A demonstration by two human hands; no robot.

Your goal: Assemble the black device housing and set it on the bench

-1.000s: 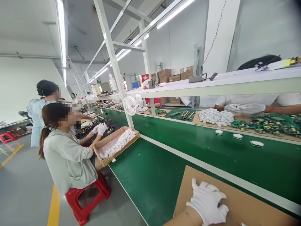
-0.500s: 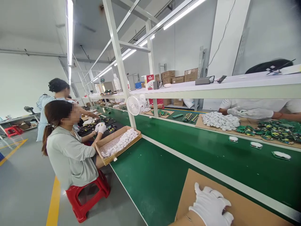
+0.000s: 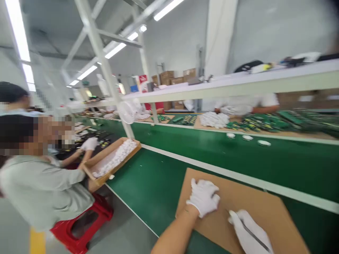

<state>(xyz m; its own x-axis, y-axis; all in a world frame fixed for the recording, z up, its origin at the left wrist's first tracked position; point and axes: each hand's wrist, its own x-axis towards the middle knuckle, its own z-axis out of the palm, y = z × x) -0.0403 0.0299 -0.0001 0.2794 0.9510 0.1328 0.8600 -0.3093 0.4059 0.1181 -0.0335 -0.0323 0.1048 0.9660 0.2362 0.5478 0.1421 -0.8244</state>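
A flat sheet of brown cardboard [image 3: 227,190] lies on the green work surface in front of me. My left hand [image 3: 203,197], in a white glove, rests palm down on its left part, fingers somewhat spread and nothing seen in them. Lower right, over the cardboard, my right hand [image 3: 249,231] wears a white glove too. Its fingers are closed round a slim dark grey tool [image 3: 255,237] with a narrow tip pointing up and left; blur hides its exact kind.
At left a co-worker in a light jacket [image 3: 47,190] sits on a red stool [image 3: 76,222], beside a shallow box [image 3: 106,178] of white pieces. Three white-topped items [image 3: 247,138] lie on the green belt [image 3: 172,141]. Across it, another person's gloved hands [image 3: 235,110] are near heaped circuit boards [image 3: 265,121].
My view has swung right and lower. My right hand with the slim tool has come into sight over the cardboard. The left hand still lies on the sheet.
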